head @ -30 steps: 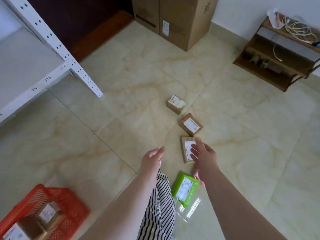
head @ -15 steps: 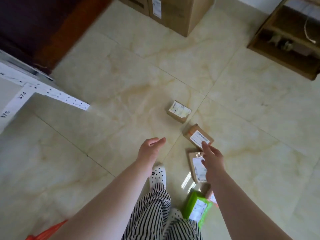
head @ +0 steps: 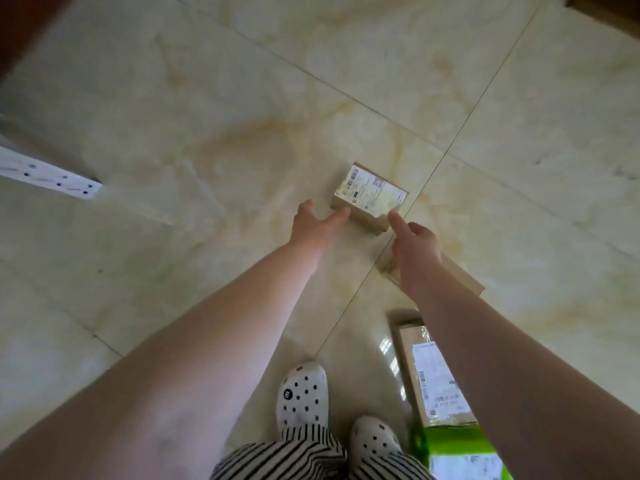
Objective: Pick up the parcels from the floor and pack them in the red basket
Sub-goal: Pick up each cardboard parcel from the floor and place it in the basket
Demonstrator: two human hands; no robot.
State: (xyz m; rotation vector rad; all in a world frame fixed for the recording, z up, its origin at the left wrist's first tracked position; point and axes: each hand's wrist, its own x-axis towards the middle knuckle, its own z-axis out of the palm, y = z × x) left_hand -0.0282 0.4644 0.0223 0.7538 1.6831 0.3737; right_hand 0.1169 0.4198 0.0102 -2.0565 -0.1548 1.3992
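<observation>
A small brown parcel [head: 369, 199] with a white label lies on the tiled floor. My left hand [head: 315, 226] reaches it, fingers spread, fingertips at its near left edge. My right hand [head: 414, 247] is beside its near right corner, index finger extended, holding nothing. A second brown parcel [head: 460, 275] lies mostly hidden under my right hand and wrist. A third flat brown parcel [head: 429, 372] with a label lies nearer me, partly covered by my right forearm. A green parcel [head: 453, 452] sits at the bottom right. The red basket is out of view.
A white perforated shelf leg [head: 48, 174] stands on the floor at the left. My feet in white dotted shoes [head: 303, 396] stand just below the parcels. A dark wooden edge [head: 20, 26] shows at the top left.
I have bent and stepped forward; the view dropped closer to the floor. Both hands moved past the nearer parcels to the farthest small parcel. The red basket left the view.
</observation>
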